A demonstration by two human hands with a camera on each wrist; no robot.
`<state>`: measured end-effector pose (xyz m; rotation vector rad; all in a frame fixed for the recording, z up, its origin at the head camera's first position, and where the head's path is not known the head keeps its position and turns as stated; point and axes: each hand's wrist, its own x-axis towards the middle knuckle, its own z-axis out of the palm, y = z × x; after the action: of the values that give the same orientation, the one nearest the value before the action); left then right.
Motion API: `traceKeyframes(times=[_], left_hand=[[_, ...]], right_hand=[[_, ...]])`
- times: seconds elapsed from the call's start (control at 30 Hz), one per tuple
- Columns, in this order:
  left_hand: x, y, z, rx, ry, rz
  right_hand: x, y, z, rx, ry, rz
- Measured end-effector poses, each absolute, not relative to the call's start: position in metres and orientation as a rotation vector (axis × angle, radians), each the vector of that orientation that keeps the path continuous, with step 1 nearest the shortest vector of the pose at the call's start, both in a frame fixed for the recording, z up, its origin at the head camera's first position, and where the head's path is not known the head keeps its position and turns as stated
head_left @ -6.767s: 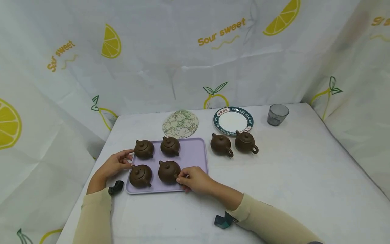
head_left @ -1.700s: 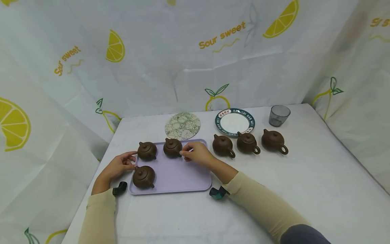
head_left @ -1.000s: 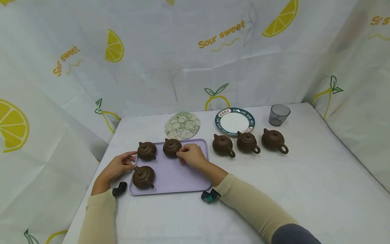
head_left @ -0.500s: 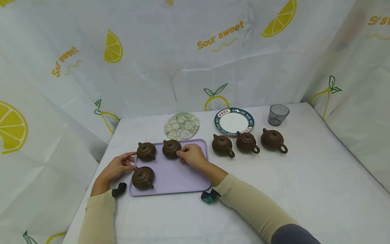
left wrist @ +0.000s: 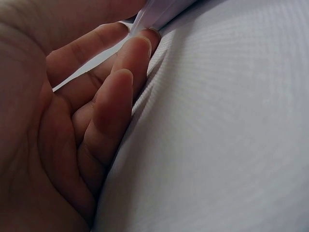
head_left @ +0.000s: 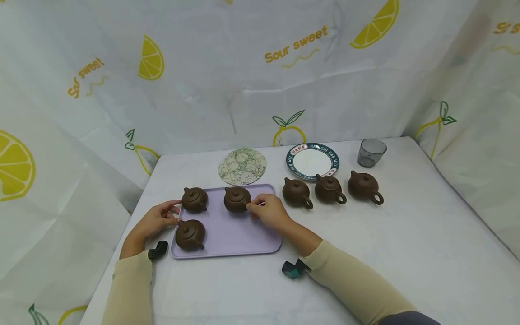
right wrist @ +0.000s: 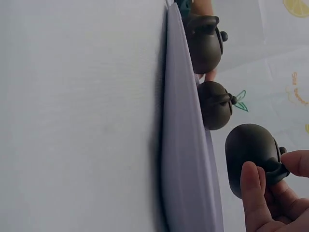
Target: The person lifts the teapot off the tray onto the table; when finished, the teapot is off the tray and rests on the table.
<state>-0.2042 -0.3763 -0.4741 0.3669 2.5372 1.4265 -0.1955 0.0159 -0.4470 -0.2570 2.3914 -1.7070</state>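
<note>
My right hand (head_left: 271, 212) pinches a small dark brown teapot (head_left: 236, 198) by its handle, over the back of the lavender tray (head_left: 239, 237). In the right wrist view thumb and fingers close on that handle, and the pot hangs clear above the tray. Two more brown teapots sit on the tray's left side, one at the back (head_left: 194, 199) and one in front (head_left: 190, 235). My left hand (head_left: 155, 221) rests at the tray's left edge, thumb and forefinger spread apart and touching the rim. The left wrist view shows its other fingers (left wrist: 113, 99) loosely bent beside the white tablecloth.
Right of the tray stand three brown teapots in a row: a left one (head_left: 295, 192), a middle one (head_left: 327, 189) and a right one (head_left: 363, 186). Behind lie a patterned round mat (head_left: 242, 166) and a green-rimmed plate (head_left: 291, 168). A grey glass (head_left: 371, 153) stands back right.
Over several seconds, the front right teapot left the tray and a third pot appeared in the table row. Just now my right hand has shifted the back teapot rightward. The left hand stays put.
</note>
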Motion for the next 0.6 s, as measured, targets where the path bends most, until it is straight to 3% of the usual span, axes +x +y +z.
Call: traceKeyframes(times=[0.6], left_hand=[[-0.205,-0.375,-0.471,0.345,2.535,1.443]], right_hand=[[-0.151,0.093,-0.446,-0.263,2.354,-1.802]])
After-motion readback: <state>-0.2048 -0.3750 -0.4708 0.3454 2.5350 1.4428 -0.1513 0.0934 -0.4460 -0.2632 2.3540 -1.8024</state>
